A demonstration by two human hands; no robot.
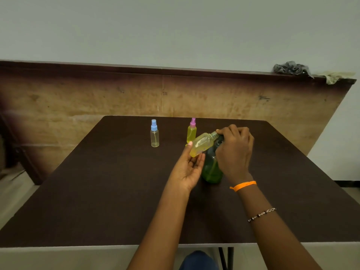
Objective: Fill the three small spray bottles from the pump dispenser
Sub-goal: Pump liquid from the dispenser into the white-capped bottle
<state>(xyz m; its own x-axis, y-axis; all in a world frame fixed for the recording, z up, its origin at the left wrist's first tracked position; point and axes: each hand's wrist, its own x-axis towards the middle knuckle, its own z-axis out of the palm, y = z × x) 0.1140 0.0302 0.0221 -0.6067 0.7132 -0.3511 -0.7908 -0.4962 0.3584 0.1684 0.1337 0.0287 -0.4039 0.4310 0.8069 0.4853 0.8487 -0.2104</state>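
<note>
While my left hand (pixel 188 168) lies palm up over the dark table (pixel 97 191), its fingers are nearly straight, and the fingertips and thumb lightly pinch the base of the uncapped spray bottle (pixel 202 144). That bottle holds yellow liquid and is tipped well over, its long axis running from the base at lower left up to the open threaded neck at upper right. My right hand (pixel 234 151), with an orange band (pixel 243 185) at the wrist and a beaded bracelet (pixel 262 214) further down the forearm, is curled over the dark pump head on top of the green pump dispenser (pixel 211 168), with the fingers bent down round it right beside the tilted bottle's neck. Whether neck and nozzle actually touch I cannot tell, since my knuckles hide the spot. The dispenser stands upright on the table, just beside my left palm. Beyond it, near the far edge, the pink-capped spray bottle (pixel 191 131) stands upright with yellow liquid in it, just behind the tilted one. Well apart to its left stands the blue-capped spray bottle (pixel 154 134), upright, clear, and looking almost empty.
</note>
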